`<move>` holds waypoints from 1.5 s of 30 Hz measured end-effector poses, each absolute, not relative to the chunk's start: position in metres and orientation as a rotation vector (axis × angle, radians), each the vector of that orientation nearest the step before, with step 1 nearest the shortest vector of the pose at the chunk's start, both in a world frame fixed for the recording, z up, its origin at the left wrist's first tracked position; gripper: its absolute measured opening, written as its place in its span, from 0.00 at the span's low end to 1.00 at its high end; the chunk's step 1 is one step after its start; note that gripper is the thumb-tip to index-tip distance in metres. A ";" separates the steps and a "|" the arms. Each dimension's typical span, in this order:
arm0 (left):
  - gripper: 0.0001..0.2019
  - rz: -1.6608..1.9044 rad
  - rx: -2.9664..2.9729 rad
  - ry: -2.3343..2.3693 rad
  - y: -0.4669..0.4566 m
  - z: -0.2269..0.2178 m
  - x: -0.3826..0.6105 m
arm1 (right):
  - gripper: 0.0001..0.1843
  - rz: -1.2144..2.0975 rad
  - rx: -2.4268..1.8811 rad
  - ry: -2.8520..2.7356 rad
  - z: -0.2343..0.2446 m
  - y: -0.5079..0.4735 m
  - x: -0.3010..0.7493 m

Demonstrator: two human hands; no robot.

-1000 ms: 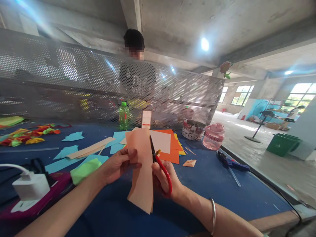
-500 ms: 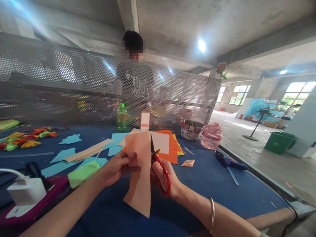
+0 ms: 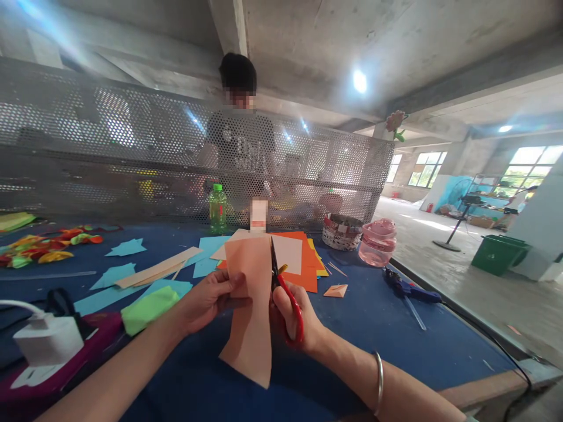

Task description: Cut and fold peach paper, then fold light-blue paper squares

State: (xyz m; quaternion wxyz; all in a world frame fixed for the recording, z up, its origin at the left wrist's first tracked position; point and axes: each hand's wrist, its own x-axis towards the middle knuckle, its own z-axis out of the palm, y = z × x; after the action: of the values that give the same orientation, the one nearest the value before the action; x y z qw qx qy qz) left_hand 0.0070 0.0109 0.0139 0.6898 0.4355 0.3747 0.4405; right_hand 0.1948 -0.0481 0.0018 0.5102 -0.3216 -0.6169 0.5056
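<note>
My left hand (image 3: 214,298) pinches a long peach-coloured sheet of paper (image 3: 253,293) near its left edge. The sheet hangs upright, its lower part bent toward me. My right hand (image 3: 295,316) is closed round the red handles of a pair of scissors (image 3: 295,310). Their dark blades point up along the paper's right edge; whether they touch it I cannot tell. Behind the sheet lies a pile of orange paper (image 3: 309,264), with pale and yellow sheets. A small folded peach piece (image 3: 336,291) rests to the right.
Left are blue paper pieces (image 3: 112,275), green paper (image 3: 149,310), peach strips (image 3: 158,266) and a purple power strip (image 3: 101,346) with a white charger. A green bottle (image 3: 217,210), woven basket (image 3: 342,232), pink jar (image 3: 377,243) and blue glue gun (image 3: 413,290) stand around. Someone is behind the perforated screen (image 3: 176,176).
The paper and scissors have shifted slightly to the right. Both hands keep their grips.
</note>
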 end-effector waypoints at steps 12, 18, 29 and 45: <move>0.08 0.974 0.986 0.837 0.008 0.014 0.009 | 0.37 1.182 -0.906 -1.439 0.000 -0.044 0.197; 0.06 0.970 0.982 0.825 0.009 0.013 0.009 | 0.34 1.217 -0.864 -1.422 -0.004 -0.043 0.196; 0.10 0.912 1.061 0.771 0.017 0.005 0.003 | 0.33 1.212 -0.842 -1.501 0.003 -0.049 0.196; 0.05 0.927 1.007 0.881 0.010 0.012 0.009 | 0.30 1.239 -0.752 -1.493 -0.007 -0.046 0.200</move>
State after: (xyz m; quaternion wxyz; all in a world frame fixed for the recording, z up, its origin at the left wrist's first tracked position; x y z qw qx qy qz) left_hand 0.0085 0.0097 0.0122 0.6867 0.4496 0.3935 0.4141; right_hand 0.1999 -0.0463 -0.0073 0.5059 -0.3117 -0.6190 0.5136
